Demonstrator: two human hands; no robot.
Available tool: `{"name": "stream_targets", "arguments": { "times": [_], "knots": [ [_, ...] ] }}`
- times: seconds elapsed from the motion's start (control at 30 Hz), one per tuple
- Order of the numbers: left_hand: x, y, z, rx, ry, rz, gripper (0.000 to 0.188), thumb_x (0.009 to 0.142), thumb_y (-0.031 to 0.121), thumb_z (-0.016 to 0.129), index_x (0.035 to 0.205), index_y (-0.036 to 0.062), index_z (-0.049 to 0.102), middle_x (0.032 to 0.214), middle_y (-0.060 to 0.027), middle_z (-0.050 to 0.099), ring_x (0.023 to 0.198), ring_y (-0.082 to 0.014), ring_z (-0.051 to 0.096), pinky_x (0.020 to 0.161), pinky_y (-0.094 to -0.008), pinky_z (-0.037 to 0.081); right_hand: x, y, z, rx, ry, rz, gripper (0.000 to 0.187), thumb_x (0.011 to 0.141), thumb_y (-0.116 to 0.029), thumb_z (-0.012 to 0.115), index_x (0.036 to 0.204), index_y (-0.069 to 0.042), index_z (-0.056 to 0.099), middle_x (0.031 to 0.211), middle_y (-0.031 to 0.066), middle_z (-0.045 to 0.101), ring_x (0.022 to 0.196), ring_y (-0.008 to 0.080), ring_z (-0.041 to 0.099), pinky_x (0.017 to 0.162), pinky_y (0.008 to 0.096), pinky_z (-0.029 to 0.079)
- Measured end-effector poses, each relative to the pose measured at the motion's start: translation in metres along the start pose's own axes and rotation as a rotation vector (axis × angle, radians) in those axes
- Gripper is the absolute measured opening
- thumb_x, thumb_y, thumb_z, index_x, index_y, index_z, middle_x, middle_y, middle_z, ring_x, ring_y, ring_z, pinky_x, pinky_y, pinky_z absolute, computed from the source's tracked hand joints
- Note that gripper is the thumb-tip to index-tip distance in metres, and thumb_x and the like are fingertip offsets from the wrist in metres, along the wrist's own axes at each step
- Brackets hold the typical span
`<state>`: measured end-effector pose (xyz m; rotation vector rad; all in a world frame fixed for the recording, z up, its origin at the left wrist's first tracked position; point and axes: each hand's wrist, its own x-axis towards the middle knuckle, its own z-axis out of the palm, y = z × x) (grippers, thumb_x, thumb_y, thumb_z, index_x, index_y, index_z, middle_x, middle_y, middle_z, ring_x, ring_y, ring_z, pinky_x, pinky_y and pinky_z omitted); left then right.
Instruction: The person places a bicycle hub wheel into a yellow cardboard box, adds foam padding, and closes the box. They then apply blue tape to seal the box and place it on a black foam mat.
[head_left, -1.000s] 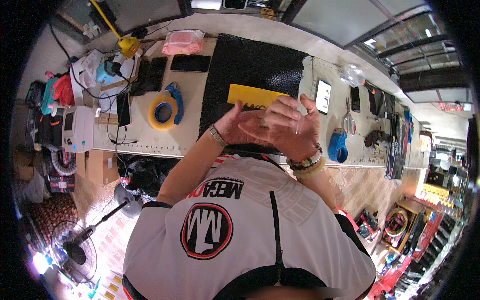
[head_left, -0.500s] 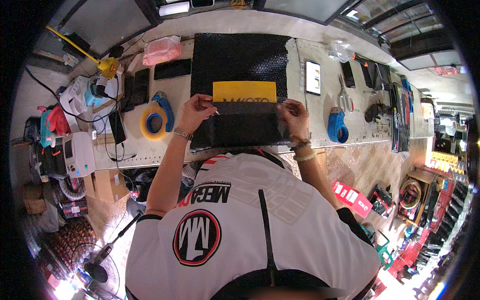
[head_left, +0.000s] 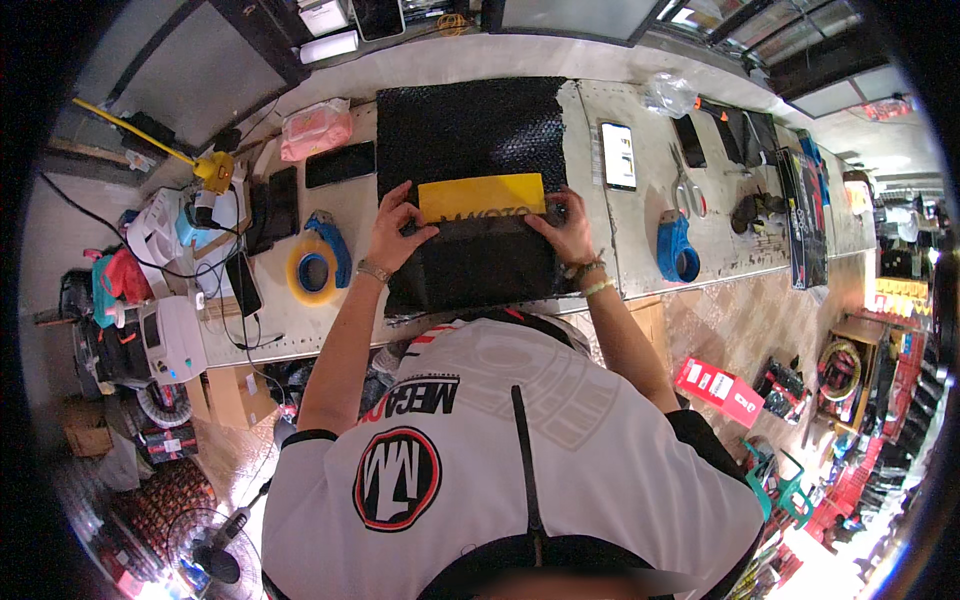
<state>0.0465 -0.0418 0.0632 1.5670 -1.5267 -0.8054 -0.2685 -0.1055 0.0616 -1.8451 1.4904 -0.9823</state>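
A sheet of black bubble wrap lies on the workbench in front of me. On it rests a flat yellow package with dark lettering, its near part covered by a folded-over layer of the wrap. My left hand is at the package's left side, thumb and fingers curled on the wrap's folded edge. At the right side, my right hand holds the same edge, its thumb reaching inward over the fold. The fingertips under the wrap are partly hidden.
Left of the wrap are a blue tape dispenser with clear tape, a dark phone and a pink pack. To the right lie a lit phone, scissors and another blue dispenser. A yellow plug trails cables.
Both hands have shifted inward along the fold, with the thumbs now over it. The folded layer lies lower over the yellow package. The whole view has shifted slightly.
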Motion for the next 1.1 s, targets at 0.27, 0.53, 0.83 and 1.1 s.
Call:
{"name": "stream_targets", "arguments": {
  "times": [0.27, 0.53, 0.83, 1.1],
  "knots": [
    [0.017, -0.008, 0.003, 0.067, 0.015, 0.033, 0.027, 0.073, 0.018, 0.078, 0.074, 0.0046, 0.054, 0.125, -0.012, 0.055, 0.116, -0.0241, 0.054, 0.087, -0.0322, 0.05, 0.026, 0.017, 0.006, 0.135, -0.13, 0.111, 0.034, 0.068, -0.03, 0.081, 0.079, -0.002, 0.065, 0.092, 0.0122, 0.066, 0.085, 0.0264, 0.064, 0.075, 0.0344, 0.05],
    [0.025, 0.0, 0.006, -0.065, 0.079, -0.02, 0.039, 0.076, 0.014, 0.073, 0.106, 0.0086, 0.048, 0.118, -0.0125, 0.059, 0.104, -0.0265, 0.06, 0.087, -0.033, 0.049, 0.026, -0.002, 0.011, -0.083, -0.078, 0.092, 0.039, 0.075, -0.027, 0.074, 0.102, -0.003, 0.059, 0.088, 0.0108, 0.065, 0.078, 0.0275, 0.063, 0.072, 0.0366, 0.05],
    [0.02, 0.039, 0.053, 0.734, 0.116, -0.198, 0.088, 0.082, 0.054, 0.058, 0.148, 0.0154, 0.017, 0.15, -0.0178, 0.02, 0.137, -0.0378, 0.022, 0.106, -0.063, 0.019, 0.02, -0.049, 0.067, -0.719, -0.011, -0.224, 0.08, 0.085, -0.057, 0.049, 0.144, -0.008, 0.027, 0.143, 0.0146, 0.036, 0.136, 0.0275, 0.028, 0.108, 0.0628, 0.01],
    [-0.164, 0.026, -0.017, -0.593, 0.693, -0.317, 0.049, 0.088, 0.022, 0.057, 0.13, 0.0054, 0.038, 0.127, -0.0162, 0.045, 0.12, -0.0287, 0.042, 0.106, -0.0414, 0.027, 0.063, 0.048, -0.026, -0.803, 0.045, 0.199, 0.066, 0.09, -0.05, 0.047, 0.139, -0.008, 0.035, 0.137, 0.0126, 0.043, 0.128, 0.028, 0.04, 0.107, 0.0618, 0.016]
  ]
}}
